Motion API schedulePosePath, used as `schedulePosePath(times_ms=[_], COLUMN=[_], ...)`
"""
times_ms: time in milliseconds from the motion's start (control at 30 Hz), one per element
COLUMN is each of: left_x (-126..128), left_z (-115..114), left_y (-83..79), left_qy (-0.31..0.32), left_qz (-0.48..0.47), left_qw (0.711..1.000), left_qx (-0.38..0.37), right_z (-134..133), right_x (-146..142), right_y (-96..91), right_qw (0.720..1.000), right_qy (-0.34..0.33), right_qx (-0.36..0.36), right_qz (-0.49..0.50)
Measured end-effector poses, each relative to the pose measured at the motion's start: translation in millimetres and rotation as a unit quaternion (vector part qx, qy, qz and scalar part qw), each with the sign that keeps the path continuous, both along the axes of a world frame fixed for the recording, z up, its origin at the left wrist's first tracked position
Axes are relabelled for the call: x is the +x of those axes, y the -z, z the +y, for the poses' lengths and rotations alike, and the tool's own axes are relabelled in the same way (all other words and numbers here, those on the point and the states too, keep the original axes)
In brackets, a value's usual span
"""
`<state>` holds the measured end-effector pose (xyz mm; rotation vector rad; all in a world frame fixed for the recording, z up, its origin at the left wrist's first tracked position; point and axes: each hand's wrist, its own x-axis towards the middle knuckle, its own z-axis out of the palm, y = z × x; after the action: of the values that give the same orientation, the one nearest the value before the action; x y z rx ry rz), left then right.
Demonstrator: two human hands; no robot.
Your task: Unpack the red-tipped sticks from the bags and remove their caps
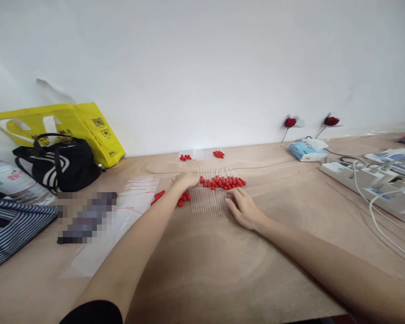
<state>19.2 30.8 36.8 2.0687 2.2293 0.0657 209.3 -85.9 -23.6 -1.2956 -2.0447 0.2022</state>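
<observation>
A row of glass droppers with red rubber bulbs (pixel 222 182) lies across the middle of the table. Their clear glass tubes (pixel 208 201) point both toward me and toward the wall. My left hand (pixel 186 180) is at the left end of the row, beside the outermost bulbs; its back faces me and its fingers are mostly hidden. At the right end, my right hand (pixel 245 209) rests with fingers apart, its fingertips touching or close to the tubes and bulbs. Loose red bulbs (pixel 185 198) lie under my left forearm, partly covered by it.
Behind the row lies a clear bag with red bulbs (pixel 219 154). Flat zip bags (pixel 138 189) are at left, near a black bag (pixel 64 162) and a yellow bag (pixel 101 130). At right are a tissue pack (pixel 305 152) and power strips with cables (pixel 340 173).
</observation>
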Motion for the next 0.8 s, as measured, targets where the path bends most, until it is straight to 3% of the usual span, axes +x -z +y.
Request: schedulePosePath(times_ms=[133, 267, 400, 500, 633, 800], left_x=[-18, -38, -48, -47, -39, -34], left_z=[-24, -66, -107, -125, -135, -137], left_y=[-15.3, -21.0, -5.6, 12.1, 29.1, 31.4], left_qy=[0.038, 0.101, 0.256, 0.34, 0.402, 0.428], left_qz=[0.033, 0.052, 0.045, 0.043, 0.021, -0.014], left_qw=[0.997, 0.986, 0.935, 0.884, 0.834, 0.816], left_qx=[0.058, 0.123, 0.243, 0.319, 0.377, 0.389], right_z=[4, 6, 3, -4, -14, -14], right_x=[5, 7, 6, 4, -4, -16], right_y=[2.0, 2.7, -2.2, -9.0, -14.5, -11.4], right_qw=[0.998, 0.992, 0.982, 0.978, 0.964, 0.946], right_qy=[0.019, 0.039, 0.063, 0.041, -0.045, -0.087], right_qx=[0.052, 0.108, 0.162, 0.203, 0.25, 0.293], right_qz=[0.029, 0.048, 0.071, 0.034, -0.081, -0.104])
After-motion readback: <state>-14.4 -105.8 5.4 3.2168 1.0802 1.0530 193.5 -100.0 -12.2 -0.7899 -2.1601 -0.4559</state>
